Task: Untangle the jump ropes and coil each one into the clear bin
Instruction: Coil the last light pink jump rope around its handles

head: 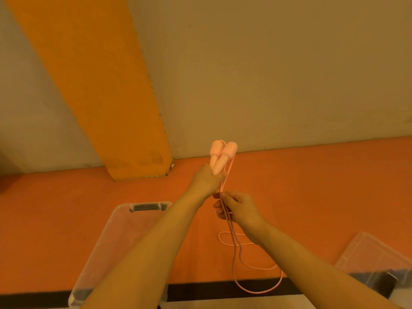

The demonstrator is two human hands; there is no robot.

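My left hand (206, 180) grips both pink handles (220, 156) of a pink jump rope and holds them upright in front of me. Just below and to the right, my right hand (237, 208) pinches the two strands of the rope's pink cord (234, 248). From there the cord hangs down in long loops onto the orange floor. The clear bin (111, 239) stands on the floor at the lower left, partly hidden by my left forearm. What lies inside it cannot be made out.
A clear lid (374, 253) lies on the floor at the lower right. An orange pillar (107, 90) rises against the beige wall behind the bin. A black strip (223, 288) crosses the floor near my feet.
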